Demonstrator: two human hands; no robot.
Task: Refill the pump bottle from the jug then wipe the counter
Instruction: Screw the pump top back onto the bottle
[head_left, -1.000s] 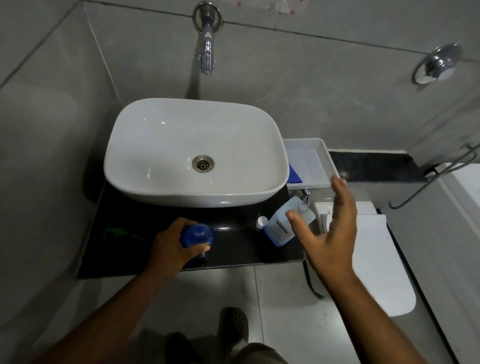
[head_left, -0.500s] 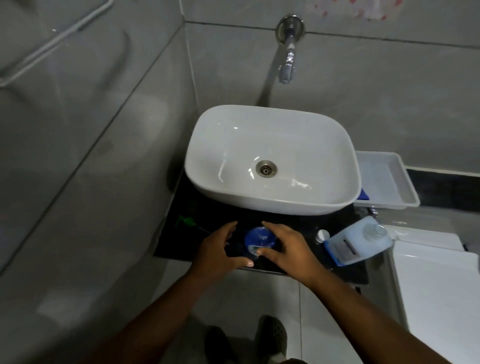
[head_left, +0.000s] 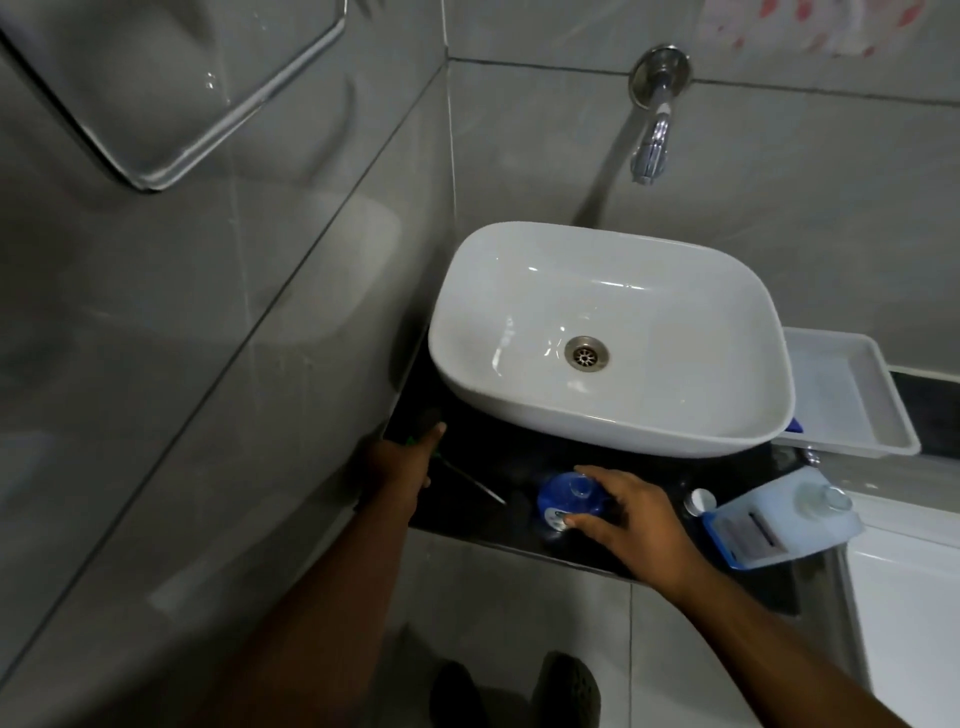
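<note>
Grasping the blue pump bottle (head_left: 570, 500) on the dark worktop (head_left: 488, 512), the right hand (head_left: 631, 525) closes its grip; left hand (head_left: 402, 462) rests unclenched near a green-handled pump tube (head_left: 470, 483). Jug (head_left: 779, 519) lies rightward.

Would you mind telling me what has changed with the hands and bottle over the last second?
The left hand let go of the blue bottle and moved left to the green-handled item. The right hand came over from the jug and took the bottle. Bottle, jug and sink stayed put.
</note>
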